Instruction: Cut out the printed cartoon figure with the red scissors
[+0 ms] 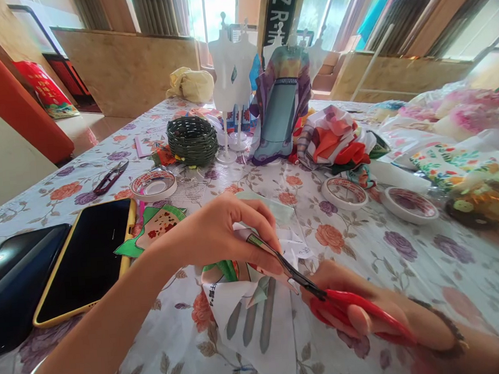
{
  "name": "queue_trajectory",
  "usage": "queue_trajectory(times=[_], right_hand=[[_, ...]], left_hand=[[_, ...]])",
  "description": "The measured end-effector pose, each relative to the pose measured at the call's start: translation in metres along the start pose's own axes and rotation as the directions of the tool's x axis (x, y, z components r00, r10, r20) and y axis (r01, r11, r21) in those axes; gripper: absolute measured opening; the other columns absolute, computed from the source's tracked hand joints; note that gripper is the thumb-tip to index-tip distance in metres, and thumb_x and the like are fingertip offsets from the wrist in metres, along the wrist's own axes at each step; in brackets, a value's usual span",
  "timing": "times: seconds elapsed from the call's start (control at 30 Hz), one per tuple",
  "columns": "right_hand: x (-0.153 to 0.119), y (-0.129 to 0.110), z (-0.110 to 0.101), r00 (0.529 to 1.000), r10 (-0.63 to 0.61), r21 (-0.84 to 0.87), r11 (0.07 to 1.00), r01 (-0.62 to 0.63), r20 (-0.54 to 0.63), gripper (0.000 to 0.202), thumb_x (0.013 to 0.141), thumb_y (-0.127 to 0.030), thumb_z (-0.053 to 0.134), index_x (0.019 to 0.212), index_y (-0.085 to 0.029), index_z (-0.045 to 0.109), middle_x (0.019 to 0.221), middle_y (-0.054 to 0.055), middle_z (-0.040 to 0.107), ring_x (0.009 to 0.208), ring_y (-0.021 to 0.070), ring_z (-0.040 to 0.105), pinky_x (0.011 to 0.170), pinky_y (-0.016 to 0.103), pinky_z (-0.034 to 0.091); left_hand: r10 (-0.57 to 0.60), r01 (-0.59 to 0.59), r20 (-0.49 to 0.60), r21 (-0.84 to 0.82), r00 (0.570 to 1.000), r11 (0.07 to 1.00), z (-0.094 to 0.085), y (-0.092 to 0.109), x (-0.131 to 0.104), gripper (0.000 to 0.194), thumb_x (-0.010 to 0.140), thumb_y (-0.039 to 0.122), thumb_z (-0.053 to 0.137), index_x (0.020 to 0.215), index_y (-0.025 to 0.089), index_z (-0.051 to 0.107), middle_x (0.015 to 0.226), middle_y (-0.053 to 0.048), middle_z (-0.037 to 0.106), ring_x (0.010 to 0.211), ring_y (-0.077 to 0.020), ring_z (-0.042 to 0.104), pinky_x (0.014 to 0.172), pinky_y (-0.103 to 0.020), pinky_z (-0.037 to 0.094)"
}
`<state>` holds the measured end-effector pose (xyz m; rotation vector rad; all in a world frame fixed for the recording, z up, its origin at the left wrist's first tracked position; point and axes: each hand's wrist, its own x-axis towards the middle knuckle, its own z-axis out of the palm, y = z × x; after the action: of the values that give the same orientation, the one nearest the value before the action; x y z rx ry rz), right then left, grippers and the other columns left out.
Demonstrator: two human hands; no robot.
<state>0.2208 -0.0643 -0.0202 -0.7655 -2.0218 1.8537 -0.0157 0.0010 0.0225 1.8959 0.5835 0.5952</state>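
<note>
The left hand [239, 227], reaching in over the table, had its thumb and fingers pinched on a small printed piece with a pale ground and dark outline [286, 274]; whether it was cloth or paper could not be told. The right hand [345, 278] was closed around a pair of red-handled scissors with dark blades [322, 293], and the blades lay along that piece, just in front of the left fingertips. Below the hands a white printed sheet with grey pointed shapes [265, 361] spread over the white floral tablecloth [167, 352]. Beyond them stood a round basket woven of dark green strips [192, 148], its mouth upward but what lay inside too hidden to make out; a scrap of orange patterned fabric [162, 155] was beside it on the left. At the right, clear plastic wrapping [426, 140] lay about pink and white artificial-looking flowers [470, 111]. A red printed sack [48, 90] stood on the floor at the far left, its contents out of sight. A green-edged cutout with red specks [162, 224] lay next to a yellow-cased phone [88, 261].
</note>
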Motion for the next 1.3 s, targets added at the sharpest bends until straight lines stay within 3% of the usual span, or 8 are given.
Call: queue_trajectory(times=[0.3, 0.47, 0.6, 0.73, 0.93, 1.13, 1.3], right_hand=[[0.001, -0.006, 0.003, 0.998, 0.051, -0.035, 0.998, -0.050, 0.044, 0.063, 0.082, -0.080, 0.036, 0.062, -0.021, 0.031, 0.056, -0.008, 0.028, 0.044, 0.0041, 0.024, 0.034, 0.015, 0.029], [-0.005, -0.010, 0.010, 0.988, 0.104, 0.051, 0.994, -0.099, -0.110, 0.063, 0.078, -0.082, 0.044, 0.063, -0.022, 0.030, 0.058, -0.007, 0.026, 0.045, 0.0042, 0.030, 0.037, 0.015, 0.033], [-0.009, -0.009, 0.012, 0.978, 0.158, 0.120, 0.983, -0.142, -0.133, 0.060, 0.077, -0.079, 0.049, 0.067, -0.021, 0.038, 0.060, -0.006, 0.027, 0.049, 0.0066, 0.036, 0.041, 0.017, 0.038], [-0.007, -0.011, 0.013, 0.977, 0.168, 0.149, 0.978, -0.148, -0.130, 0.056, 0.079, -0.070, 0.055, 0.062, -0.021, 0.034, 0.057, -0.007, 0.026, 0.046, 0.0053, 0.028, 0.039, 0.016, 0.037], [-0.004, -0.018, 0.013, 0.980, 0.159, 0.081, 0.985, -0.150, -0.121, 0.058, 0.081, -0.066, 0.054, 0.057, -0.021, 0.027, 0.057, -0.007, 0.024, 0.047, 0.0042, 0.022, 0.040, 0.016, 0.032], [-0.008, -0.021, 0.009, 0.981, 0.174, 0.087, 0.982, -0.166, -0.091, 0.067, 0.075, -0.083, 0.043, 0.057, -0.021, 0.029, 0.057, -0.006, 0.027, 0.048, 0.0050, 0.027, 0.043, 0.017, 0.034], [-0.004, -0.022, 0.006, 0.987, 0.154, 0.088, 0.985, -0.149, -0.049, 0.067, 0.074, -0.084, 0.046, 0.057, -0.021, 0.032, 0.056, -0.006, 0.031, 0.045, 0.0061, 0.024, 0.039, 0.018, 0.030]], left_hand=[[-0.012, 0.012, 0.012, 0.015, 1.000, 1.000, -0.001, 0.000, 0.000, 0.008, 0.065, 0.022, 0.085, 0.070, 0.021, 0.078, 0.068, -0.001, 0.069, 0.080, -0.0163, 0.063, 0.076, -0.028, 0.050], [-0.009, 0.008, 0.029, 0.024, 1.000, 1.000, -0.002, -0.001, 0.000, 0.009, 0.065, 0.024, 0.085, 0.071, 0.022, 0.079, 0.068, -0.001, 0.070, 0.083, -0.0171, 0.064, 0.078, -0.029, 0.051], [0.001, -0.001, 0.040, 0.001, 0.999, 1.000, -0.004, -0.001, -0.001, 0.010, 0.067, 0.022, 0.084, 0.075, 0.023, 0.079, 0.068, -0.001, 0.070, 0.085, -0.0169, 0.063, 0.077, -0.028, 0.051], [-0.004, 0.005, 0.053, -0.006, 0.999, 1.000, -0.003, -0.001, -0.001, 0.009, 0.066, 0.021, 0.084, 0.074, 0.024, 0.079, 0.069, 0.000, 0.070, 0.084, -0.0163, 0.063, 0.080, -0.029, 0.049], [-0.068, 0.069, 0.052, -0.021, 0.996, 0.997, -0.001, 0.000, 0.000, 0.011, 0.063, 0.022, 0.085, 0.072, 0.022, 0.079, 0.068, 0.000, 0.069, 0.083, -0.0170, 0.063, 0.073, -0.027, 0.049], [-0.067, 0.069, 0.035, -0.050, 0.997, 0.996, -0.002, 0.002, 0.001, 0.013, 0.062, 0.017, 0.085, 0.072, 0.023, 0.079, 0.068, 0.002, 0.068, 0.081, -0.0147, 0.062, 0.075, -0.025, 0.049], [-0.124, 0.126, 0.051, -0.035, 0.991, 0.991, 0.001, 0.004, 0.001, 0.014, 0.061, 0.017, 0.086, 0.071, 0.021, 0.078, 0.072, 0.002, 0.068, 0.078, -0.0123, 0.062, 0.067, -0.020, 0.048]])
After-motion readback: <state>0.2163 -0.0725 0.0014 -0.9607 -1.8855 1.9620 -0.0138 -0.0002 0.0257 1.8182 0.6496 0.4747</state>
